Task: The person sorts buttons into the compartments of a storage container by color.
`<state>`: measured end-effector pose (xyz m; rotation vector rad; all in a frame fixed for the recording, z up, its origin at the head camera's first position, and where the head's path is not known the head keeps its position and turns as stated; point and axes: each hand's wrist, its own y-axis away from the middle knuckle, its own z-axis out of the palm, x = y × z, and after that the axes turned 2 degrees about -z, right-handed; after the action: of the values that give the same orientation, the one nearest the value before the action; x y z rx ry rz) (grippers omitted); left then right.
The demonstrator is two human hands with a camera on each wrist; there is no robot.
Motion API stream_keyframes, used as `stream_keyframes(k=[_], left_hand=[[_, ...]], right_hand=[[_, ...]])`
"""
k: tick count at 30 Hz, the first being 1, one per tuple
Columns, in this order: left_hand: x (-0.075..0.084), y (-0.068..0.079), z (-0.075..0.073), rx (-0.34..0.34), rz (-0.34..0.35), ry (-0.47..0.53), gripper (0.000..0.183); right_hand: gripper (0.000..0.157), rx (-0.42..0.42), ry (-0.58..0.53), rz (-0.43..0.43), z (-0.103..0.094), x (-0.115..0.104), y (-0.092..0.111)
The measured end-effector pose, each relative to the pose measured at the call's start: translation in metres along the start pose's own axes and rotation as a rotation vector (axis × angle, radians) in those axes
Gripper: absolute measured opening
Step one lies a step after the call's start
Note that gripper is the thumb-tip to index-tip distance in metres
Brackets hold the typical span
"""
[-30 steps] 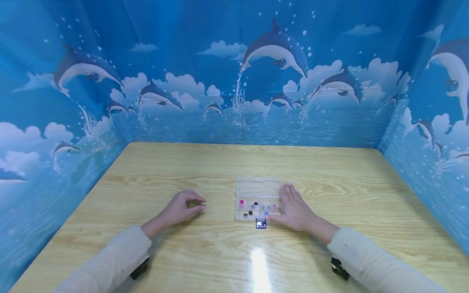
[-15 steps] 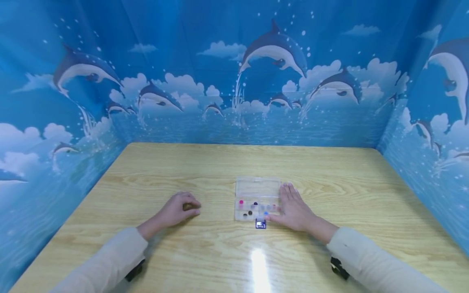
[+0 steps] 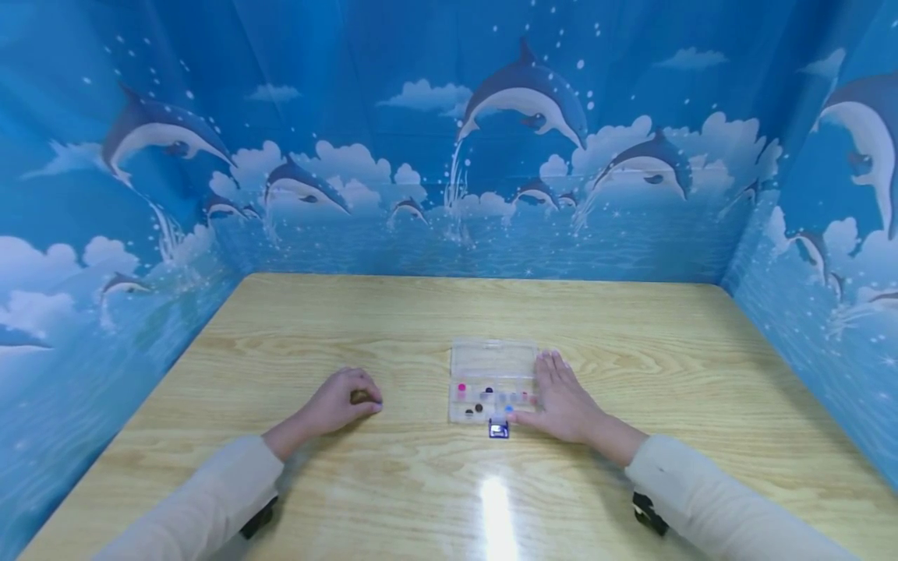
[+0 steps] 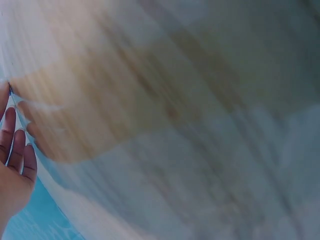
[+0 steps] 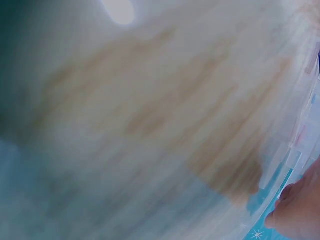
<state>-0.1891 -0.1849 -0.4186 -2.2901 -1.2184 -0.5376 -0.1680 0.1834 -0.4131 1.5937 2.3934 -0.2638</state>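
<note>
A clear plastic compartment box stands on the table with its lid laid back. Inside are several small round pieces, among them a pink one, black ones and a blue one. My right hand lies along the box's right side, fingers straight, thumb reaching across its front right corner. Left of the box, my left hand rests low at the tabletop, thumb and forefinger tips together. In the left wrist view a tiny dark speck shows at that hand's fingertips; whether anything is pinched is unclear.
A blue-and-white tag sits at the box's front edge. The wood-grain table extends all round, backed by a blue dolphin-print curtain. Dark wrist cameras hang under both sleeves.
My left hand has shifted slightly to the left and towards me, and its parted thumb and forefinger have come together. My right hand and the box have stayed in place.
</note>
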Motion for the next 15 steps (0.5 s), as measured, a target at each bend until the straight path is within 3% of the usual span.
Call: stream_keyframes(k=[12, 15], left_hand=[[0.0028, 0.0009, -0.0008, -0.027, -0.056, 0.005, 0.010], [0.0024, 0.0006, -0.0011, -0.024, -0.043, 0.000, 0.010]], right_hand=[[0.106, 0.003, -0.008, -0.004, 0.0002, 0.0002, 0.0000], [0.106, 0.003, -0.010, -0.004, 0.0003, 0.0002, 0.0000]])
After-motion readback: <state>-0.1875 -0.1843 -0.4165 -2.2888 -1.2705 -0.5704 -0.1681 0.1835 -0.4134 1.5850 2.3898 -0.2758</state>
